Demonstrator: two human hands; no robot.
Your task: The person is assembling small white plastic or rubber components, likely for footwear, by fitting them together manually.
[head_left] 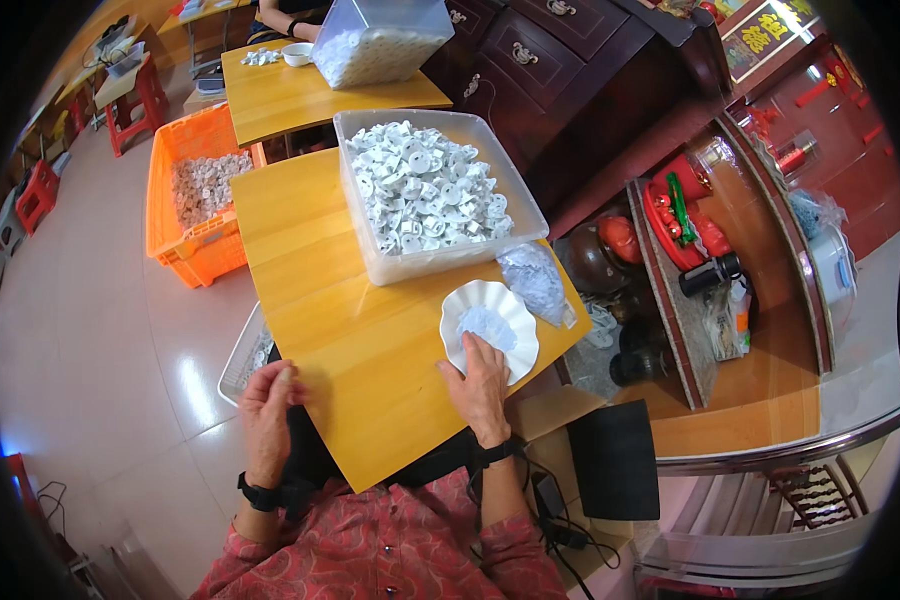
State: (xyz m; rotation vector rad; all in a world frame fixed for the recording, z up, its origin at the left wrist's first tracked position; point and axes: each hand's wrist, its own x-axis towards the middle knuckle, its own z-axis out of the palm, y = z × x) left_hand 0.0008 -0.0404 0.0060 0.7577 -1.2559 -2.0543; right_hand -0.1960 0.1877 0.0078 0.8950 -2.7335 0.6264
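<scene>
Right hand (480, 385) lies flat on the desk (350, 330), fingers spread, fingertips reaching over the near rim of the white scalloped dish (490, 328) onto the little heap of small white bits in it. Left hand (268, 405) hovers off the desk's left edge, fingers curled together, and I cannot tell whether it pinches anything. Behind the dish sits the clear bin (430, 195) of white parts, a small plastic bag (535, 282) just beside the dish.

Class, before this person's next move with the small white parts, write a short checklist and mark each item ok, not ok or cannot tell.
1. Right hand reaches the scalloped white dish: ok.
2. Dish holds small pieces: ok.
3. Clear bin of white plastic parts within arm's reach: ok.
4. Left hand holds a part: cannot tell.
5. Dish fully on the wooden table: not ok, it sits at the edge.
</scene>
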